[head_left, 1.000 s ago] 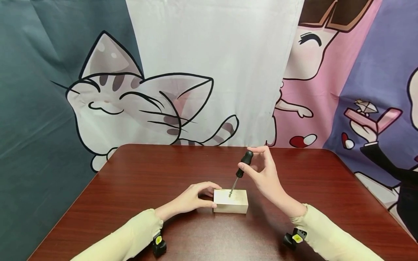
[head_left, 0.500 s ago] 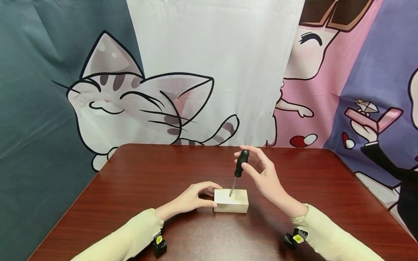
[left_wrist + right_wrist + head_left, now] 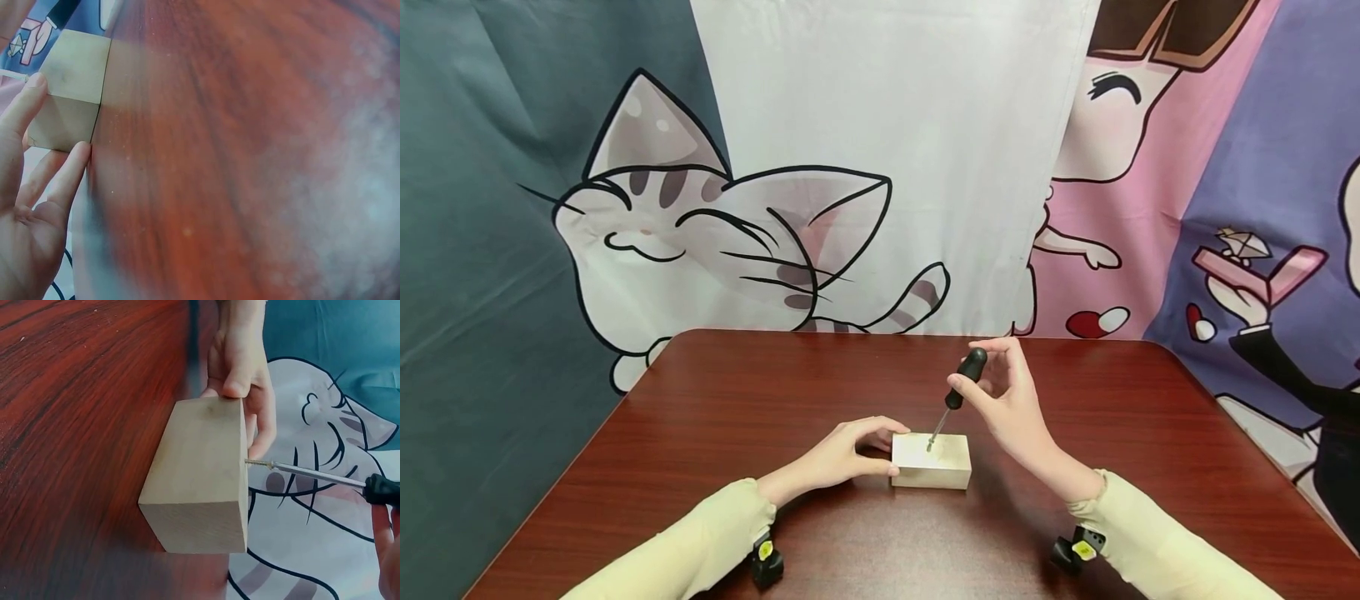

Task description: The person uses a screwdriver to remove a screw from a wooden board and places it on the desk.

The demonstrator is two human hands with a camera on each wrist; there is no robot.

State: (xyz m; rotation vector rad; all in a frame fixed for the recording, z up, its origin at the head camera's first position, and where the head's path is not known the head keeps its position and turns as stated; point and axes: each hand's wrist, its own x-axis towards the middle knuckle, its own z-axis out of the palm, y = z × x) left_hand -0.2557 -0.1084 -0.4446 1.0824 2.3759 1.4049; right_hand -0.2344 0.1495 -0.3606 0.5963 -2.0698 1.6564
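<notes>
A pale wooden block lies on the dark red table. My left hand grips its left end, thumb in front and fingers behind; the block and the left hand show in the left wrist view. My right hand pinches the black handle of a screwdriver. Its thin metal shaft slants down-left with the tip on a screw in the block's top face. In the right wrist view the screwdriver meets the block while the left hand holds the far end.
The round-cornered table stands before a hanging cloth printed with cartoon cats and figures. Wrist cameras sit under both cream sleeves. Bare tabletop lies all round the block.
The screwdriver handle swung left and more upright, then tilted back to the right as my right-hand fingers shifted on it. The block and left hand stayed put.
</notes>
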